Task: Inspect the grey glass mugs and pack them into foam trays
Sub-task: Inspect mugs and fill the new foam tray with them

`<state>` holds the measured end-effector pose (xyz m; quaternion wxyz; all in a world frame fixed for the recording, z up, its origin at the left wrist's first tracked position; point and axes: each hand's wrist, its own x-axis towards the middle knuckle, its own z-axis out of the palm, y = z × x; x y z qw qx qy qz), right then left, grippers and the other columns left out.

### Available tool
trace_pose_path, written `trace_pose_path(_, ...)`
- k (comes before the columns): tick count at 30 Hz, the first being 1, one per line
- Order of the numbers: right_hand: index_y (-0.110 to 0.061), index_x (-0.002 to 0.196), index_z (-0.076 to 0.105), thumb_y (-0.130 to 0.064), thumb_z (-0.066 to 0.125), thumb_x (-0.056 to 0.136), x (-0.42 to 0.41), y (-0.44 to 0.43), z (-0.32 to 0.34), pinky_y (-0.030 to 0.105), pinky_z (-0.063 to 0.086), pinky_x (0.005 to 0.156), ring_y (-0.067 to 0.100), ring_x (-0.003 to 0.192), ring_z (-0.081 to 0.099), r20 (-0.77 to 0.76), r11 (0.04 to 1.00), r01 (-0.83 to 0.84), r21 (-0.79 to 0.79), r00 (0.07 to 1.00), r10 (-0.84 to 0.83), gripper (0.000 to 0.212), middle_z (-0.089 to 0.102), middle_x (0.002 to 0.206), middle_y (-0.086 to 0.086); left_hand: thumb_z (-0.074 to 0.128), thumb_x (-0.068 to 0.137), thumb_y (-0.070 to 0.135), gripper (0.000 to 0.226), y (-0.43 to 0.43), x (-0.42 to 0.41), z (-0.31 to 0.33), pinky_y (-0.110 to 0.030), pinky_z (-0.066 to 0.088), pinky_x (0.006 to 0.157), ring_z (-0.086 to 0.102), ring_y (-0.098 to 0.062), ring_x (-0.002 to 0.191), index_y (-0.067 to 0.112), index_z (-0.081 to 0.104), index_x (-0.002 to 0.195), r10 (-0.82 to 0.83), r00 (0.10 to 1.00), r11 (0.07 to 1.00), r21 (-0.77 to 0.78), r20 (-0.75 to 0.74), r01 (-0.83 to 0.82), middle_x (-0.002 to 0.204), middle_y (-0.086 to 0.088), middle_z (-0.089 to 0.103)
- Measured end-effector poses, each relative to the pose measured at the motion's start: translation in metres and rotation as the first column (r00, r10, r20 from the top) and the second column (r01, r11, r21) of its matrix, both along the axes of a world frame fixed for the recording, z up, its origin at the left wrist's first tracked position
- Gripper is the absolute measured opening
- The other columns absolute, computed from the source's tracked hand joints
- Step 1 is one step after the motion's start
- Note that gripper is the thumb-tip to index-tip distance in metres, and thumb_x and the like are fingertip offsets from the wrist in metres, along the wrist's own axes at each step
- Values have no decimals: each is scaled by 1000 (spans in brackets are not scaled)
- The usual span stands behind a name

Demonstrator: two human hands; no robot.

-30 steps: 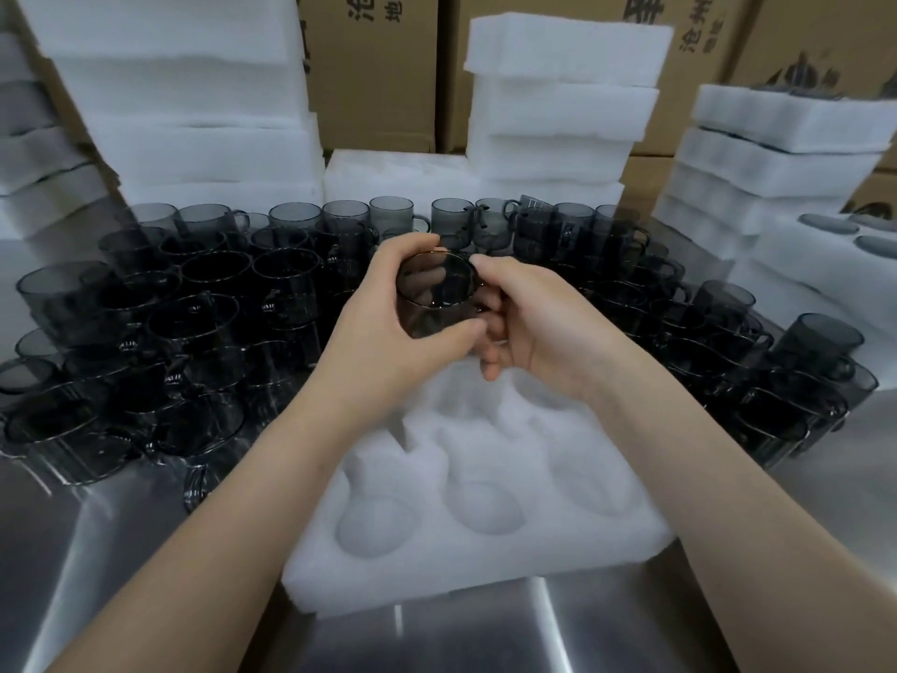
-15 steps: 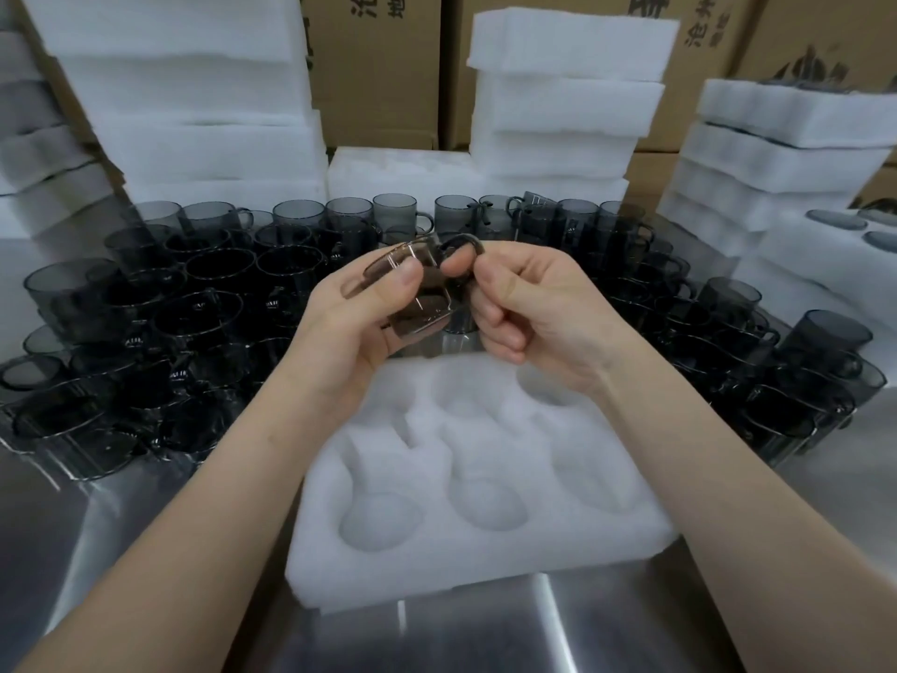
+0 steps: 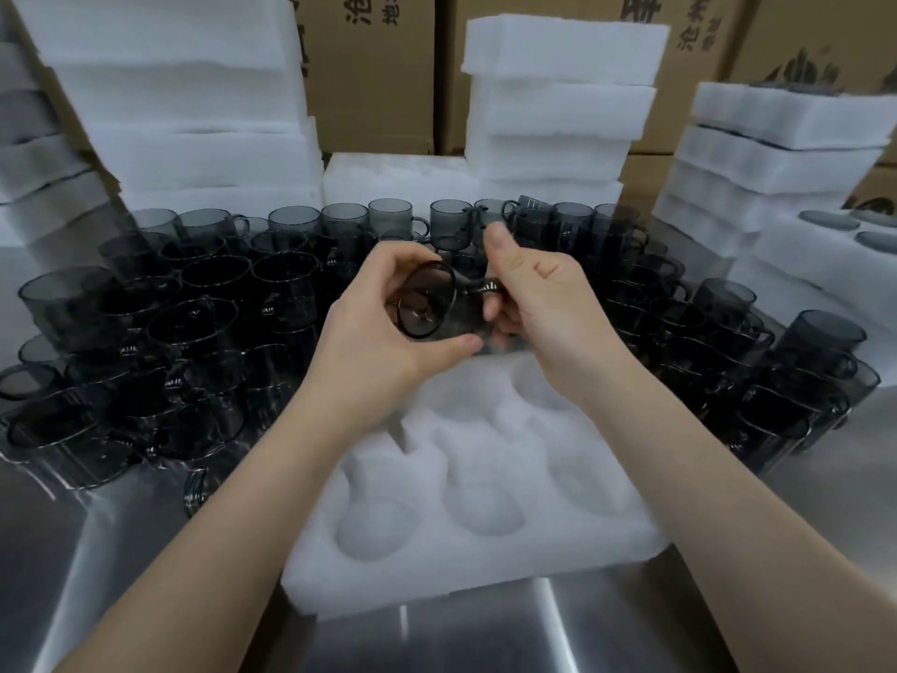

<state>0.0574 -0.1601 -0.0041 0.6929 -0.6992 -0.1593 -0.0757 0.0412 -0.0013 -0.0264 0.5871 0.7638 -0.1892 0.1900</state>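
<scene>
Steel table (image 3: 631,629), foam tray (image 3: 485,582), pockets bare; grey mug (image 3: 427,310) gripped by left hand (image 3: 369,344), right hand (image 3: 546,303).

A: What is being held?

B: One smoky grey glass mug (image 3: 429,308) lies tipped on its side in the air, open mouth towards the viewer. It is gripped between the left hand (image 3: 383,342) and the right hand (image 3: 539,303), its handle at the right hand's fingers.

A: And underneath?

B: A white foam tray (image 3: 485,590) with rounded pockets lies flat just below, its pockets showing bare foam. Many more grey mugs (image 3: 208,323), mostly upright, crowd round its left, far and right sides.
</scene>
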Motion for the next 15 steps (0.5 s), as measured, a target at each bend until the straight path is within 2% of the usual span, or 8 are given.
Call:
trace_pose_path(2, -19, 73, 67, -46, 57, 91, 2, -2, 0, 26, 46, 49, 14, 49, 47, 37, 994, -59, 90, 998, 56, 34, 51, 54, -3, 85, 56, 14, 60, 0, 1, -1, -35, 53, 93, 65, -13, 104, 27, 52, 104, -20, 1000, 995, -95, 11, 21, 109, 4, 67)
trace_pose_path(4, -21, 101, 67, -33, 60, 90, 3, -5, 1, 31, 52, 61, 13, 64, 56, 63, 992, -104, 78, 993, 99, 19, 58, 72, -3, 82, 58, 4, 59, -1, 1, 0, -29, 53, 90, 66, -15, 108, 22, 46, 102, -89, 996, 967, -238, 17, 91, 117, -5, 65)
trace_pose_path(6, -26, 121, 61, -28, 59, 88, 4, -7, -2, 37, 53, 72, 16, 84, 63, 26, 975, -221, 30, 975, 221, 33, 64, 97, 3, 78, 60, -4, 59, -2, 1, 0, -27, 52, 92, 64, -17, 113, 19, 42, 101, -150, 988, 935, -322, 26, 150, 123, -10, 62)
trace_pose_path(7, -28, 125, 59, -27, 59, 88, 4, -8, -3, 37, 53, 72, 18, 89, 64, 1, 957, -290, 17, 957, 290, 36, 64, 105, 5, 76, 61, -6, 59, -1, 1, -1, -28, 52, 93, 63, -18, 115, 18, 41, 101, -176, 984, 924, -341, 29, 176, 124, -10, 62)
trace_pose_path(10, -30, 116, 65, -22, 64, 85, 3, -8, -3, 29, 48, 56, 21, 79, 61, -17, 930, -361, 65, 932, 363, 31, 64, 102, 4, 77, 61, -11, 64, 2, 2, -1, -27, 51, 93, 63, -16, 116, 15, 46, 111, -232, 972, 920, -319, 24, 227, 122, -5, 63)
trace_pose_path(13, -33, 91, 69, -23, 72, 78, 3, -7, -4, 21, 36, 41, 14, 58, 56, 22, 971, -237, 43, 972, 236, 17, 65, 86, -2, 81, 62, -14, 71, 0, 0, 0, -21, 49, 94, 62, -3, 112, 11, 55, 123, -191, 982, 972, -140, 3, 189, 118, 4, 64)
trace_pose_path(15, -29, 80, 66, -26, 73, 78, 2, -5, -5, 17, 33, 37, 8, 51, 54, 31, 988, -153, 33, 988, 152, 8, 64, 75, -5, 84, 62, -9, 68, -1, -1, 0, -24, 49, 98, 62, -4, 110, 14, 58, 121, -137, 990, 991, -10, 13, 137, 116, 5, 66)
